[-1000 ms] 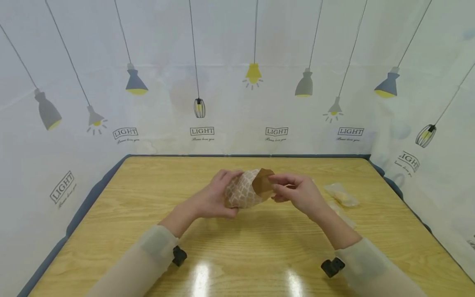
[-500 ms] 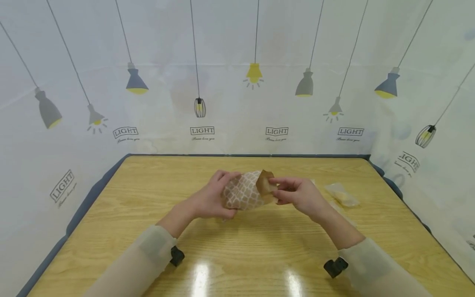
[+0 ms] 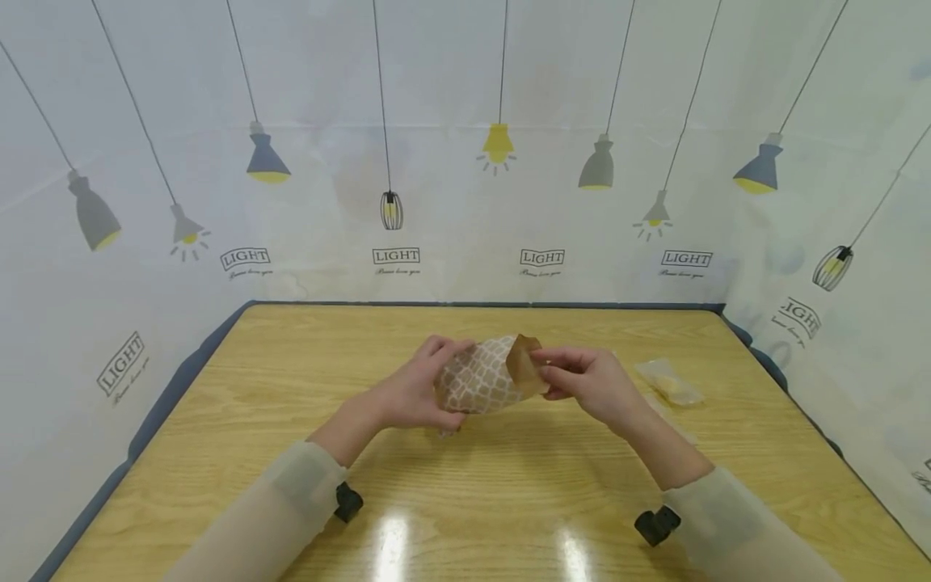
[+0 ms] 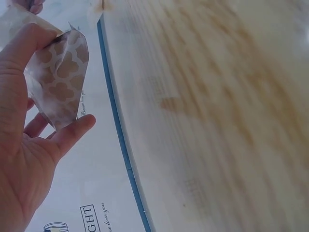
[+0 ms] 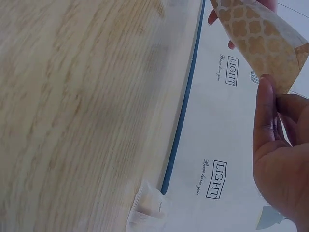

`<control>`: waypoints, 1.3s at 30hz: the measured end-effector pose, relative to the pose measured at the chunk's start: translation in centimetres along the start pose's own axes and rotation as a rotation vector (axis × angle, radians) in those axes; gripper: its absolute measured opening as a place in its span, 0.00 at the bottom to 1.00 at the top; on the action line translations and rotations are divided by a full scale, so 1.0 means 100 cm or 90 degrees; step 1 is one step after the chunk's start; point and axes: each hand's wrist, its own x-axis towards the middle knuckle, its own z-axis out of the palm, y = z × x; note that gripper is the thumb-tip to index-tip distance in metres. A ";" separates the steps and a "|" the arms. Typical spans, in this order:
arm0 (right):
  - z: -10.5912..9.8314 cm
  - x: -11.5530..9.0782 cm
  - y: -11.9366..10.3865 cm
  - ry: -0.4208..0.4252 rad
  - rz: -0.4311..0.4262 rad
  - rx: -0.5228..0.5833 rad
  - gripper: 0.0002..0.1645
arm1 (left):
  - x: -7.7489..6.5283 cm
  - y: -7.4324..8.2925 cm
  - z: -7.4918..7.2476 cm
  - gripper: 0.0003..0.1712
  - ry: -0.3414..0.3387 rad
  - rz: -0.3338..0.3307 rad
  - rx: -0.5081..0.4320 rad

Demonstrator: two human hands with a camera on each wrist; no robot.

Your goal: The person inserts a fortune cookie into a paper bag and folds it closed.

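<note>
A brown paper bag [image 3: 476,376] with a white lattice pattern is held above the table, its open mouth facing right. Around its closed end my left hand [image 3: 418,392] grips it, the thumb below and the fingers over the top. My right hand [image 3: 592,386] pinches the bag's mouth edge between thumb and fingers. In the left wrist view the patterned bag [image 4: 60,75] narrows to a corner beside the left hand [image 4: 29,140]. The right wrist view has the right hand [image 5: 285,150] holding the rim corner. What is inside the bag cannot be seen.
On the table [image 3: 291,364], right of my right hand, lies a translucent packet [image 3: 667,381] with pale yellowish contents. A second pale packet [image 3: 672,420] is partly hidden by the right forearm. A white curtain [image 3: 451,162] printed with lamps hangs behind the table's dark edge.
My right hand has shifted slightly right and down with the bag's mouth edge. The bag has turned a little, showing more of its patterned side. My left hand has barely moved.
</note>
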 end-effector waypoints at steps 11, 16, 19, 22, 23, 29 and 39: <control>-0.020 -0.011 0.009 -0.018 -0.012 -0.067 0.25 | -0.003 -0.004 -0.001 0.67 0.005 0.000 -0.005; -0.047 -0.024 0.018 -0.005 -0.009 -0.110 0.27 | -0.004 -0.004 -0.003 0.66 0.006 0.007 -0.002; -0.070 -0.033 0.025 -0.002 0.001 -0.141 0.26 | -0.005 -0.003 -0.004 0.65 0.005 0.007 -0.005; -0.096 -0.044 0.031 -0.010 0.008 -0.173 0.25 | -0.007 -0.004 -0.005 0.65 0.007 0.006 -0.002; -0.105 -0.048 0.034 -0.012 0.012 -0.182 0.25 | -0.007 -0.004 -0.005 0.65 0.007 0.005 0.000; -0.147 -0.068 0.053 -0.042 0.045 -0.210 0.25 | -0.007 -0.006 -0.006 0.65 0.005 -0.001 0.007; -0.168 -0.081 0.084 -0.128 0.114 -0.210 0.26 | -0.006 -0.005 -0.005 0.65 0.010 -0.007 -0.001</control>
